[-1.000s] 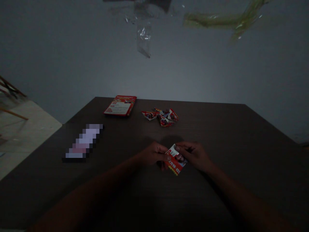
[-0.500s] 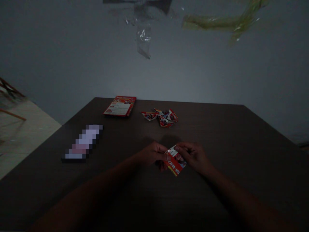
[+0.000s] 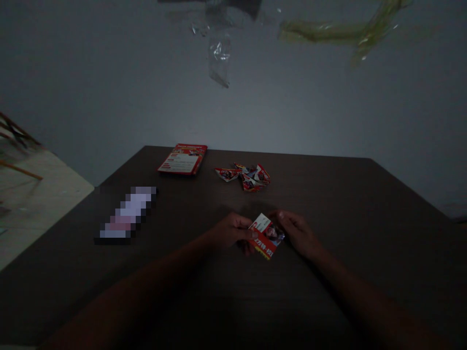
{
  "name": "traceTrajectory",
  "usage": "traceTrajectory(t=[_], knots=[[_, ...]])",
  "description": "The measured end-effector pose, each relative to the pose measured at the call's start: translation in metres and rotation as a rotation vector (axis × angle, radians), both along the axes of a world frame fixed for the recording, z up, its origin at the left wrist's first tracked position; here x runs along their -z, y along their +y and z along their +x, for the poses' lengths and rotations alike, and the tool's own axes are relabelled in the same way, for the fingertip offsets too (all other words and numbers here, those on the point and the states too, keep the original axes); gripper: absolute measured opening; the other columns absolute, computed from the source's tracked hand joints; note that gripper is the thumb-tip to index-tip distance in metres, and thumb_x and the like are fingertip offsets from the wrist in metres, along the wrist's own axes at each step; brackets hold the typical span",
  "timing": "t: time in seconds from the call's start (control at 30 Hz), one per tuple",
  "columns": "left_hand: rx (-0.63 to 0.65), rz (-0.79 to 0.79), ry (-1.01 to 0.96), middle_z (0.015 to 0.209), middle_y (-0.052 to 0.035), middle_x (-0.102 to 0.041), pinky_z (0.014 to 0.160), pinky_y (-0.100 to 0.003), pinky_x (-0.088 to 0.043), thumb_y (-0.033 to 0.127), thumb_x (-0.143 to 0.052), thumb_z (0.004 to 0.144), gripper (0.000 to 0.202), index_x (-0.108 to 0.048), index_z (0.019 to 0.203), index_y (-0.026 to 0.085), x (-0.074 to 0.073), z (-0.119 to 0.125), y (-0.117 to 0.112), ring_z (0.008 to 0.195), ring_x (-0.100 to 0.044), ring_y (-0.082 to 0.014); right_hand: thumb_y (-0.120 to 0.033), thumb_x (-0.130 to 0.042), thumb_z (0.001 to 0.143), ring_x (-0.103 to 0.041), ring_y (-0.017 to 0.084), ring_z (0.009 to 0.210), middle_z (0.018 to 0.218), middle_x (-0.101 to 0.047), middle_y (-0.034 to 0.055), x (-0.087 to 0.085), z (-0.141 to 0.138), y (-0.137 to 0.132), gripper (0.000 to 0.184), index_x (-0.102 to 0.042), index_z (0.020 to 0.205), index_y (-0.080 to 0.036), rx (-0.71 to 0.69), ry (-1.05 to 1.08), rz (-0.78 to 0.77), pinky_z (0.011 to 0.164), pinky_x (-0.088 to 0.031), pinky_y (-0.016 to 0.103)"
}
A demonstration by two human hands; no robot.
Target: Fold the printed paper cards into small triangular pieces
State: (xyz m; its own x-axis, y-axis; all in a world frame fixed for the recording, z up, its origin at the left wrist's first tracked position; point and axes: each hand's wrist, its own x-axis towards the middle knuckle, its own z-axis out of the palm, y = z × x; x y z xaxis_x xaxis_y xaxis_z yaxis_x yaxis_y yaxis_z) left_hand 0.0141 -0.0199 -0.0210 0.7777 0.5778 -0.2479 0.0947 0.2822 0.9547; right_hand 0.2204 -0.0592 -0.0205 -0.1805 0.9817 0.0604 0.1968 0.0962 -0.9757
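A small red and white printed paper piece (image 3: 265, 236) is held between both my hands just above the dark wooden table (image 3: 365, 204). My left hand (image 3: 231, 232) pinches its left edge, fingers closed on it. My right hand (image 3: 296, 230) grips its right edge, fingers curled. The room is dim and the fingertips are hard to make out.
Beyond my hands lies a small heap of folded red and white paper pieces (image 3: 245, 175). A stack of red printed leaflets (image 3: 183, 159) lies at the far left of the table. A blurred-out flat object (image 3: 127, 217) lies on the left. Clear plastic (image 3: 219, 58) hangs on the wall.
The paper piece has been turned slightly and lifted a little farther from me; my right hand has slid from its top to its right edge.
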Motion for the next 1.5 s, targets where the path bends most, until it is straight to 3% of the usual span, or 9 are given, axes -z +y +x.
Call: traceTrajectory(t=[0.23, 0.37, 0.53, 0.63, 0.77, 0.87, 1.03, 1.23, 1.5], knots=[[-0.254, 0.067, -0.09, 0.061, -0.0049, -0.066, 0.049, -0.024, -0.05, 0.041, -0.069, 0.07, 0.035, -0.063, 0.082, 0.008, 0.0038, 0.0034, 0.0021, 0.048, -0.06, -0.0126, -0.054, -0.054, 0.079, -0.045, 0.01, 0.05, 0.055, -0.053, -0.002, 0.0041, 0.0007, 0.0021, 0.039, -0.061, 0.075, -0.016, -0.014, 0.004, -0.007, 0.047, -0.034, 0.022], [-0.269, 0.09, -0.089, 0.062, -0.0054, -0.067, 0.05, -0.024, -0.05, 0.041, -0.068, 0.071, 0.036, -0.063, 0.085, 0.008, 0.003, 0.004, 0.0005, 0.05, -0.061, -0.0128, -0.05, -0.06, 0.077, -0.044, 0.009, 0.05, 0.055, -0.054, -0.0023, 0.0051, -0.0012, 0.003, 0.037, -0.055, 0.062, -0.017, 0.02, 0.001, -0.018, 0.048, -0.033, 0.021], [-0.246, 0.183, -0.039, 0.063, -0.006, -0.066, 0.052, -0.023, -0.048, 0.046, -0.063, 0.075, 0.04, -0.065, 0.084, 0.008, 0.0041, 0.0037, -0.0003, 0.052, -0.06, -0.0128, -0.05, -0.06, 0.077, -0.042, 0.009, 0.051, 0.056, -0.051, -0.0035, 0.0019, -0.0005, 0.0035, 0.036, -0.053, 0.064, -0.017, 0.025, 0.01, -0.051, 0.049, -0.033, 0.021], [-0.307, 0.273, -0.008, 0.069, -0.0048, -0.067, 0.055, -0.022, -0.046, 0.043, -0.063, 0.076, 0.035, -0.065, 0.084, 0.009, 0.0052, 0.0024, 0.0018, 0.059, -0.061, -0.0128, -0.052, -0.06, 0.076, -0.04, 0.009, 0.051, 0.056, -0.048, -0.004, 0.0027, 0.0008, 0.0042, 0.037, -0.054, 0.066, -0.017, 0.012, -0.002, -0.063, 0.048, -0.031, 0.021], [-0.408, 0.27, -0.019, 0.087, -0.0069, -0.068, 0.069, -0.025, -0.047, 0.031, -0.069, 0.071, 0.035, -0.058, 0.098, 0.012, 0.0043, 0.0002, 0.0039, 0.079, -0.063, -0.0171, -0.052, -0.06, 0.075, -0.042, 0.009, 0.054, 0.06, -0.05, -0.0031, 0.0054, 0.0015, 0.0052, 0.037, -0.056, 0.069, -0.016, -0.037, -0.023, -0.076, 0.05, -0.033, 0.021], [-0.415, 0.24, 0.013, 0.078, -0.0039, -0.067, 0.063, -0.024, -0.046, 0.027, -0.07, 0.07, 0.051, -0.048, 0.114, 0.014, 0.0036, -0.0005, 0.0035, 0.072, -0.063, -0.0164, -0.053, -0.059, 0.076, -0.047, 0.01, 0.057, 0.063, -0.054, -0.0018, 0.0062, 0.0005, 0.0059, 0.037, -0.057, 0.069, -0.016, -0.045, -0.06, -0.065, 0.053, -0.037, 0.022], [-0.439, 0.297, 0.033, 0.067, 0.0012, -0.064, 0.055, -0.021, -0.043, 0.029, -0.067, 0.073, 0.058, -0.04, 0.123, 0.017, 0.0032, -0.0003, 0.0014, 0.061, -0.061, -0.0134, -0.047, -0.059, 0.078, -0.056, 0.016, 0.072, 0.082, -0.062, 0.0032, 0.0045, -0.0002, 0.0048, 0.032, -0.058, 0.092, -0.019, 0.112, -0.2, 0.109, 0.064, -0.046, 0.028], [-0.584, 0.341, 0.086, 0.069, -0.0011, -0.066, 0.052, -0.021, -0.044, 0.031, -0.068, 0.07, 0.04, -0.052, 0.103, 0.016, 0.0001, -0.0001, 0.0022, 0.058, -0.061, -0.0138, -0.036, -0.068, 0.072, -0.052, 0.027, 0.105, 0.113, -0.055, 0.0106, -0.001, -0.0006, -0.0002, 0.038, -0.057, 0.106, -0.023, 0.116, -0.455, 0.514, 0.089, -0.043, 0.042], [-0.639, 0.336, 0.078, 0.069, -0.0017, -0.067, 0.054, -0.022, -0.046, 0.027, -0.069, 0.067, 0.021, -0.06, 0.08, 0.013, 0.0039, 0.0041, 0.0026, 0.057, -0.061, -0.013, -0.025, -0.064, 0.076, -0.055, 0.024, 0.102, 0.109, -0.056, 0.0085, 0.0044, -0.0002, 0.0013, 0.02, -0.064, 0.096, -0.025, 0.019, -0.415, 0.571, 0.086, -0.047, 0.041]])
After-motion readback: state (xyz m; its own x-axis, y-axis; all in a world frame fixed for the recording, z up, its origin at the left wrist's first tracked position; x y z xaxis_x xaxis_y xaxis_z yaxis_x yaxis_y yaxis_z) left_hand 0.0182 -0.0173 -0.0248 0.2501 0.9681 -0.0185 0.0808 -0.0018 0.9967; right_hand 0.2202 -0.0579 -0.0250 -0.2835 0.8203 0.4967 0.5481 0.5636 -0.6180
